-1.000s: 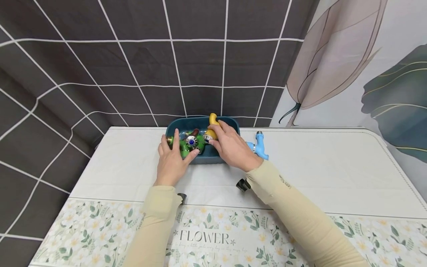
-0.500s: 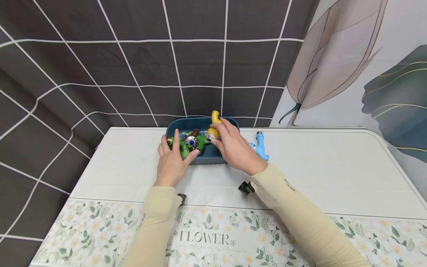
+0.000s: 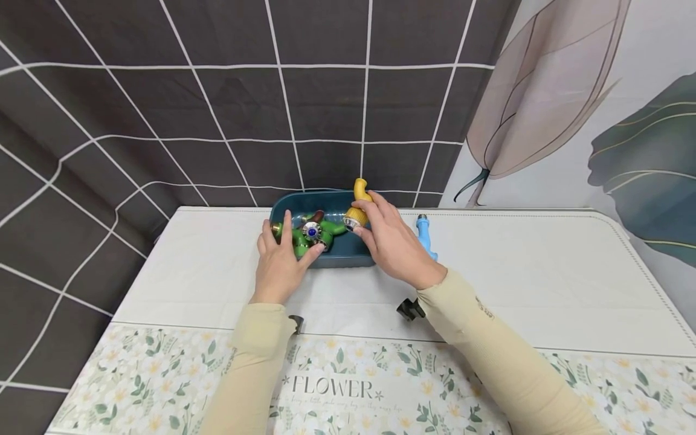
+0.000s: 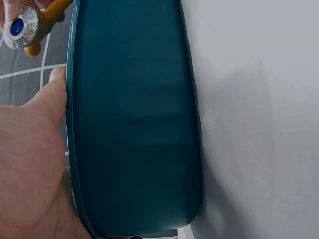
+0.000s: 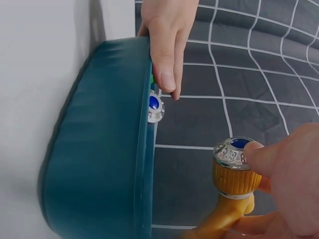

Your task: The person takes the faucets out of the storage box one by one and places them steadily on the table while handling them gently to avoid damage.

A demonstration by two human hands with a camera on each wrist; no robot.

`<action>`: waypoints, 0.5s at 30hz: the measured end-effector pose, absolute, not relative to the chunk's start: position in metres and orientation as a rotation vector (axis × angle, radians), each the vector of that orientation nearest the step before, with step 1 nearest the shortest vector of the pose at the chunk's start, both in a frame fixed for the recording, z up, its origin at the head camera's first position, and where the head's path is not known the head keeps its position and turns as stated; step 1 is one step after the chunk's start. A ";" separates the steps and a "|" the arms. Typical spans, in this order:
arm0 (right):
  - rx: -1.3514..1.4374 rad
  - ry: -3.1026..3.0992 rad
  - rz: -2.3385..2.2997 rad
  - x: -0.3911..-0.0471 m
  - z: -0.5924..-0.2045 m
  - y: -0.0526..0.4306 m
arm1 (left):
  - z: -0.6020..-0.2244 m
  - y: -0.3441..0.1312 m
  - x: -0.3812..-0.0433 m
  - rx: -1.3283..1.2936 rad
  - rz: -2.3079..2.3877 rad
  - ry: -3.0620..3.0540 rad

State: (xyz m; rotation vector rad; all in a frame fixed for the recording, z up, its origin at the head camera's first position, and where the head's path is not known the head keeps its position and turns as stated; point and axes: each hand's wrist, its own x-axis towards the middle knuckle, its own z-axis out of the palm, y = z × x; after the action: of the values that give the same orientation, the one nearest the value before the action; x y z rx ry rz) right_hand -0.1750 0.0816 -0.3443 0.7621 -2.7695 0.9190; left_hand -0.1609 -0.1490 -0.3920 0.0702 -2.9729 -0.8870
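Note:
In the head view my right hand grips a yellow faucet with a ribbed knob and silver, blue-centred cap. The faucet is raised over the right part of the dark teal bin, spout upward. In the right wrist view my thumb lies on the cap of the faucet. My left hand rests at the bin's left end, fingers straight and spread, thumb over the front rim. Beneath it in the bin lies a green faucet with a silver, blue-centred knob. Behind that shows a brown-red piece.
A light blue faucet lies on the white table just right of the bin, partly behind my right hand. The dark tiled backdrop rises right behind the bin. A black wrist mount sits under my right wrist.
My right hand has moved right with the yellow faucet, away from the green one, and now overlaps more of the blue faucet. My left hand stays in place.

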 end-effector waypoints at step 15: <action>0.751 -2.733 0.911 -0.164 -0.345 0.096 | -0.393 -0.149 -0.162 0.075 -0.890 -2.976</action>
State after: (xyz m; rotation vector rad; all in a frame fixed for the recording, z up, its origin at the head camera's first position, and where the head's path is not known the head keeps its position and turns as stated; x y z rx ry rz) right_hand -0.1644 0.0960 -0.3445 0.7514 -2.7332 0.9105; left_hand -0.1619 -0.1487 -0.3926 0.0751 -2.9761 -0.8900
